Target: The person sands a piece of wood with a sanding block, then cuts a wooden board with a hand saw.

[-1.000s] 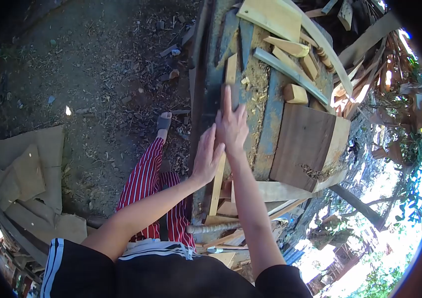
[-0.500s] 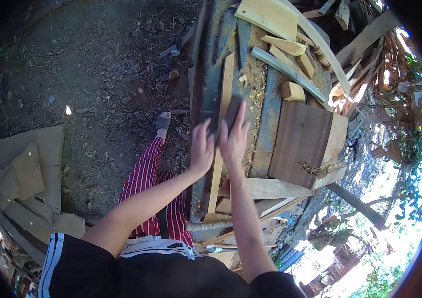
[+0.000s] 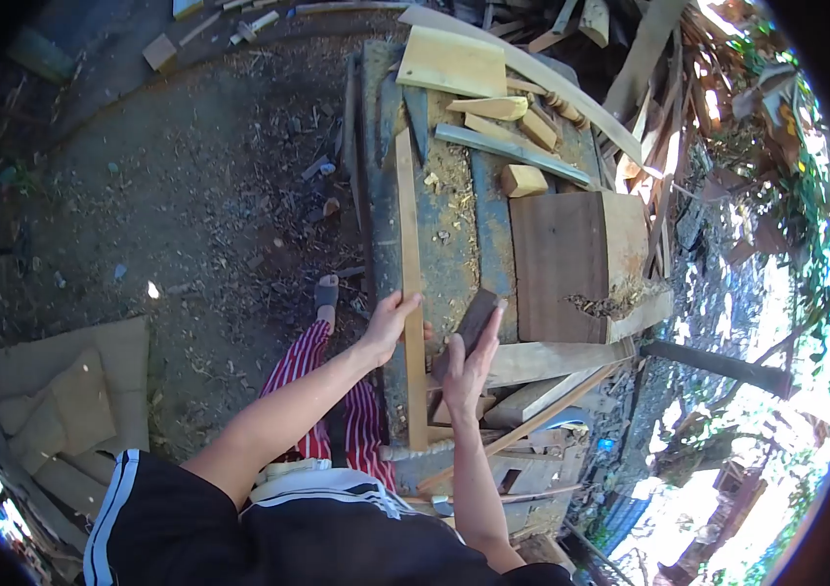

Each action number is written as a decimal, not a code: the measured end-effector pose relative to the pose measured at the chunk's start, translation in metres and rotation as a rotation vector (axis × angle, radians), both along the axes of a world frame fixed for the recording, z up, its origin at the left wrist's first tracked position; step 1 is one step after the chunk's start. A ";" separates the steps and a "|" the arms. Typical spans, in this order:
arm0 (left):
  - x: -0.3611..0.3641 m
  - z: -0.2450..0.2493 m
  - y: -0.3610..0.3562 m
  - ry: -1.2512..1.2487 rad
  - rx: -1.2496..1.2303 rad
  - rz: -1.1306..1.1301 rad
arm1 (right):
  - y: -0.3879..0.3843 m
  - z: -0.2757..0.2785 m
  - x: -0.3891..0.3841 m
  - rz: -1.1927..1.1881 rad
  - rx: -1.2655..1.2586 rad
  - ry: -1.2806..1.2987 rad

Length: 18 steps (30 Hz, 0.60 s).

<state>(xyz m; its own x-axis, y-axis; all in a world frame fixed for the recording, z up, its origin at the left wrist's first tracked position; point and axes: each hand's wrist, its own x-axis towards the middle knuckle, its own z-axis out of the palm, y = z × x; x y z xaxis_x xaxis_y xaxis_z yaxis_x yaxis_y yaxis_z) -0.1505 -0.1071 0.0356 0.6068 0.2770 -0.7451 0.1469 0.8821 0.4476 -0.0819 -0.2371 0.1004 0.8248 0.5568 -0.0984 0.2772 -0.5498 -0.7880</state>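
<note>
A long, narrow strip of pale wood [image 3: 410,225] lies lengthwise along the worn workbench. My left hand [image 3: 391,327] is closed around its left edge near the middle, thumb on top and fingertips showing on the far side. To the right of the strip, my right hand [image 3: 471,376] holds a dark brown rectangular block [image 3: 477,320], with its fingers along the block's right side and the thumb on the left. The block is tilted and apart from the strip. Its lower end is partly hidden by the hand.
Right of the hands sits a wide brown board [image 3: 560,259] with shavings on it. A pale board [image 3: 449,61], a grey-green strip [image 3: 513,154] and a small block [image 3: 524,181] lie at the bench's far end. Cardboard [image 3: 127,361] lies on the littered ground at left.
My right hand has drawn back toward me and moved off the strip with the dark block. My left hand, previously spread beside the strip, now grips it. The camera view has shifted.
</note>
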 end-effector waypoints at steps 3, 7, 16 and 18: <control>-0.010 0.026 0.028 -0.068 -0.001 0.050 | -0.002 0.016 -0.001 -0.128 0.105 0.064; -0.008 0.064 0.080 -0.338 -0.334 0.225 | -0.013 0.026 -0.006 -0.167 0.182 -0.067; -0.009 0.162 0.105 -0.545 -0.627 0.265 | -0.054 0.031 -0.029 -0.258 0.178 -0.122; -0.022 0.140 0.110 -0.573 -0.627 0.068 | -0.062 0.030 -0.034 -0.276 0.183 -0.127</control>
